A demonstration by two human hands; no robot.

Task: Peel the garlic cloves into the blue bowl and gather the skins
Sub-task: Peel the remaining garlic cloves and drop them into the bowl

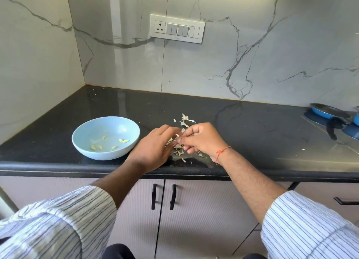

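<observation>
A light blue bowl (pixel 106 137) sits on the black counter, left of my hands, with several peeled garlic cloves (pixel 123 140) inside. My left hand (pixel 155 148) and my right hand (pixel 202 139) meet just right of the bowl, fingers curled around a small garlic clove (pixel 177 135) that is mostly hidden between the fingertips. Papery garlic skins (pixel 179 152) lie under and between the hands, and more skins (pixel 185 120) are scattered just beyond them.
The black counter (pixel 252 126) ends at a front edge close to my wrists. A blue pan (pixel 328 112) with a black handle rests at the far right. Marble walls close the back and left. Cabinet doors with black handles (pixel 164 196) are below.
</observation>
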